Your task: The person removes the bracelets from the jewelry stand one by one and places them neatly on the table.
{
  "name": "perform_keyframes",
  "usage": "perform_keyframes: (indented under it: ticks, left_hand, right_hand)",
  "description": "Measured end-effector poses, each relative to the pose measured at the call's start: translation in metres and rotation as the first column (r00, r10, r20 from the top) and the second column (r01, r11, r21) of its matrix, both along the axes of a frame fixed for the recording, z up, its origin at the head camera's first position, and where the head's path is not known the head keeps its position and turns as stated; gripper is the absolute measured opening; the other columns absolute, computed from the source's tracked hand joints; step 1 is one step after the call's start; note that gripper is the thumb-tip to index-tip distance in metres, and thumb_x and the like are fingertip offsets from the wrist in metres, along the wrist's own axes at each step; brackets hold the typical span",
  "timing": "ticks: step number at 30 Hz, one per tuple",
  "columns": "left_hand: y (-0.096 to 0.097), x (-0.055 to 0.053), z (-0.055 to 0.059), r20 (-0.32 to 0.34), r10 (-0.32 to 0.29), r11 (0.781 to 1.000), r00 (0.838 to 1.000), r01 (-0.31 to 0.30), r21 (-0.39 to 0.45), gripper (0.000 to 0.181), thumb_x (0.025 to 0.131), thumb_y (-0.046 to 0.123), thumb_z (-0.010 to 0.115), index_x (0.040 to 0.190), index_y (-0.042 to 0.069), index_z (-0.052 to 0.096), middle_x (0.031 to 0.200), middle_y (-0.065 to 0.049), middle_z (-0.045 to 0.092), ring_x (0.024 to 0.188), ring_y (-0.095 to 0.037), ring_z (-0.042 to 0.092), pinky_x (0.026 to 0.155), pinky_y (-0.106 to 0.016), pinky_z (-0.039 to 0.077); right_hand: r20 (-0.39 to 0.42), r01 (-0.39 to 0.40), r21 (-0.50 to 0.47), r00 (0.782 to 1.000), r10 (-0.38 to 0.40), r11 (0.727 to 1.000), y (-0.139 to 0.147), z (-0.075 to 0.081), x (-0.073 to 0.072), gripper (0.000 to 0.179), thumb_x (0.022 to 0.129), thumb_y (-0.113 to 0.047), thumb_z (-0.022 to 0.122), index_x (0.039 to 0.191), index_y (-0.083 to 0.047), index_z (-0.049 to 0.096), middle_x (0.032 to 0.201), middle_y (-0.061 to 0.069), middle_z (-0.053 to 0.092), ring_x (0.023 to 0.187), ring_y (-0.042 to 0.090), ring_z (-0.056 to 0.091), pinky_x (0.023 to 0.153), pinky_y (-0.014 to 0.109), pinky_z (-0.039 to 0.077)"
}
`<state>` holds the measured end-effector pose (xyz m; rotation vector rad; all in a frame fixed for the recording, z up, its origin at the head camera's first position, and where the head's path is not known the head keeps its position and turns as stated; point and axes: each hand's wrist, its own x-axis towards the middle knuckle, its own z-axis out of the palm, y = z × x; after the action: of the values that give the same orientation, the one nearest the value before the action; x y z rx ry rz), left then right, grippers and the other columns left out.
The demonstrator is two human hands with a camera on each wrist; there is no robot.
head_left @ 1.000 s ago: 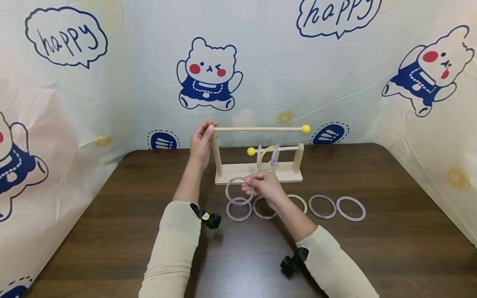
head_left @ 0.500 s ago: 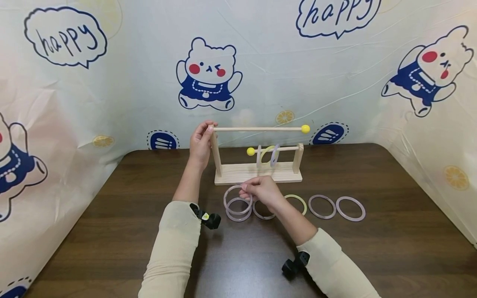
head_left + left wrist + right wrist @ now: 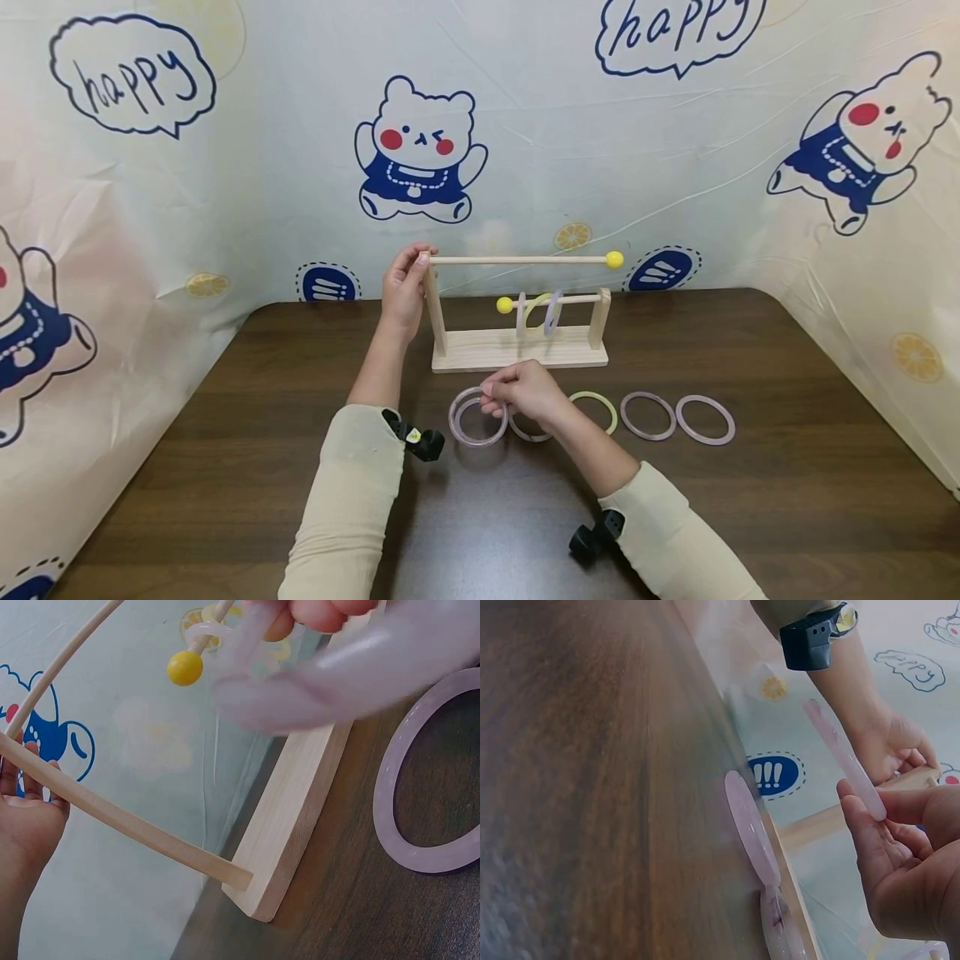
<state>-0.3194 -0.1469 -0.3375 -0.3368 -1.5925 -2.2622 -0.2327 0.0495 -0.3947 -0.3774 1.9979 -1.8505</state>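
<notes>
My left hand (image 3: 405, 292) grips the top of the tall left post (image 3: 436, 310) of a wooden ring stand (image 3: 487, 360). In the right wrist view, my right hand (image 3: 907, 870) pinches a translucent lavender ring (image 3: 844, 750) between thumb and fingers, raised off the table and tilted. Below it lies another lavender ring (image 3: 751, 829), which the held one overlaps in the head view. The long upper rod (image 3: 525, 260) of the stand bears no ring. On its short lower rod (image 3: 582, 298) hang a pale ring (image 3: 521, 321), a yellow-green ring and a lavender ring (image 3: 552, 315).
To the right along the row lie a lavender ring (image 3: 531, 438) partly hidden by my right hand, a yellow-green ring (image 3: 615, 412) and two more lavender rings (image 3: 648, 437) (image 3: 705, 398). Yellow balls (image 3: 615, 259) cap the rods. A printed cloth (image 3: 300, 167) hangs behind the table (image 3: 225, 467).
My right hand has lowered the held lavender ring toward the leftmost ring on the table, so that the two now nearly coincide in the head view. The left hand stays on the post.
</notes>
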Motion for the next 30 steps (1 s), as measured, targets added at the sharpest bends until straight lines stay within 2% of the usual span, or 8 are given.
perform_keyframes:
  ticks: [7,17,24,30]
  left_hand:
    - [0.000,-0.001,0.000,-0.001,0.000,1.000,1.000,0.000,-0.003,0.010,0.096,0.012,0.050,0.100,0.014,0.059,0.100,0.002,0.060,0.090,-0.013,0.050,0.082,-0.029,0.040]
    - [0.000,-0.001,0.000,-0.006,-0.002,1.000,1.000,0.002,0.002,0.010,0.095,0.012,0.051,0.101,0.013,0.059,0.099,0.002,0.060,0.089,-0.013,0.051,0.082,-0.029,0.040]
    - [0.000,-0.002,0.000,-0.005,-0.009,1.000,1.000,0.009,0.009,0.010,0.095,0.011,0.051,0.103,0.009,0.058,0.099,0.002,0.060,0.091,-0.013,0.051,0.084,-0.031,0.040]
    - [0.000,-0.002,-0.001,-0.002,-0.005,1.000,1.000,0.005,0.003,0.010,0.096,0.012,0.050,0.101,0.013,0.058,0.100,0.002,0.060,0.089,-0.013,0.051,0.084,-0.032,0.040]
  right_hand:
    - [0.000,-0.091,0.088,0.996,0.091,0.992,0.000,-0.002,0.001,0.018,0.088,-0.001,0.059,0.096,0.015,0.062,0.073,0.015,0.067,0.059,0.013,0.063,0.058,0.031,0.052]
    - [0.018,-0.206,0.149,0.978,0.206,0.967,-0.001,-0.005,0.006,0.017,0.087,0.000,0.057,0.093,0.015,0.062,0.067,0.011,0.064,0.058,0.015,0.063,0.056,0.029,0.052]
    - [0.049,-0.321,0.208,0.947,0.318,0.924,-0.003,-0.010,0.011,0.012,0.086,0.004,0.053,0.088,0.011,0.062,0.065,0.009,0.064,0.057,0.013,0.062,0.054,0.028,0.051]
    - [0.068,-0.372,0.246,0.928,0.367,0.895,-0.001,-0.011,0.012,0.010,0.085,0.004,0.055,0.084,0.008,0.064,0.065,0.011,0.065,0.057,0.013,0.062,0.052,0.026,0.050]
